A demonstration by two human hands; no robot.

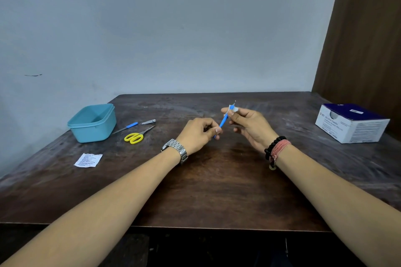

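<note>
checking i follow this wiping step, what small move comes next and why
Probably slide the white swab along the blue-handled tool: the right hand pinches the swab round its upper end while the left hand grips the lower end, steadying it.

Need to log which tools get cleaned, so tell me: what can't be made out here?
- Blue tool, head view: working end mostly wrapped in the white pad that the right hand pinches, lower end covered by the left hand; its type is unclear.
- White box and torn wrapper, head view: fine print too small to read.
- Teal container, head view: near wall hides part of its inside.
</note>
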